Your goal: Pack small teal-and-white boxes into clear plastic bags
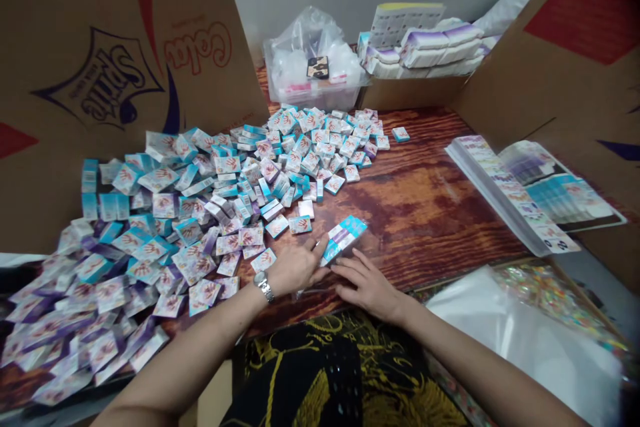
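Observation:
A pack of small blue and purple boxes in clear plastic film [345,239] lies on the table in front of me. My left hand [295,268], with a watch at the wrist, is closed on its near left end. The fingers of my right hand [367,285] are loosely stretched out at the pack's near edge, palm down; whether they press on the film is hard to see. To the left spreads a big heap of small printed boxes [227,165], blue and purple with a hand picture.
Cardboard boxes flank the table, left [200,100] and right [530,80]. Behind are a clear plastic tub [320,95] and a carton with packs [415,90]. Printed cards [515,193] lie right; white plastic bags [500,340] rest beside my right arm.

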`<state>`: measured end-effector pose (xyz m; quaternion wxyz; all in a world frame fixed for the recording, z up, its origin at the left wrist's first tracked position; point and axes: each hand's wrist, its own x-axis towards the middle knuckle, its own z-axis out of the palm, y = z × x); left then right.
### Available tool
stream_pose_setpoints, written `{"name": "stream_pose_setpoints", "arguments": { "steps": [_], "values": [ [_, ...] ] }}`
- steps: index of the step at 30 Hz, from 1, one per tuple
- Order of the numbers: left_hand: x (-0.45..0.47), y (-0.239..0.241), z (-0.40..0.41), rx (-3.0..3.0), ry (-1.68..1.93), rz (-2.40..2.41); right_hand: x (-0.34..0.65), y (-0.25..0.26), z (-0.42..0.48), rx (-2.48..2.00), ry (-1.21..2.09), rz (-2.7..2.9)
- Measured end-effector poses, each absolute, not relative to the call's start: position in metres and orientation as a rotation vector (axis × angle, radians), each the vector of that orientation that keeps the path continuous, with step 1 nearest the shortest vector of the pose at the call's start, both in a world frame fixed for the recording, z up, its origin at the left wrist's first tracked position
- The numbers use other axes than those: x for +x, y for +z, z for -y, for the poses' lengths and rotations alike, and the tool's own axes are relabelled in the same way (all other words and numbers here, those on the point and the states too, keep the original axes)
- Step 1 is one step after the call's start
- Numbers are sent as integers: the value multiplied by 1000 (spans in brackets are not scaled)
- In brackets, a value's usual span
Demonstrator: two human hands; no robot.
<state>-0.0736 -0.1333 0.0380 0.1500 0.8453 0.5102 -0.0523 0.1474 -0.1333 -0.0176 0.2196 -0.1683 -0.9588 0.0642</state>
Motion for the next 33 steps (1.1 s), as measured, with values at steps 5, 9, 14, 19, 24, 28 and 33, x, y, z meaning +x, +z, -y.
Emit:
{"name": "stream_pose_setpoints", "arguments": {
  "steps": [5,9,14,19,24,28,33],
  "values": [
    [-71,38,131,2393,-146,-1484,158,-14,131,-363,148,2700],
    [-75,35,125,2355,-101,-1469,170,-18,129,-368,237,2752],
    [-77,31,122,2324,-46,-1462,161,-8,132,-713,299,2637],
    [-73,36,121,2319,-75,-1461,115,0,146,-645,196,2613],
    [-72,38,120,2360,-124,-1477,109,-14,156,-409,127,2653],
    [-79,34,117,2324,-115,-1489,140,-26,159,-232,111,2747],
    [-90,31,108,2277,-15,-1412,169,-24,159,-243,191,2820]
  ]
}}
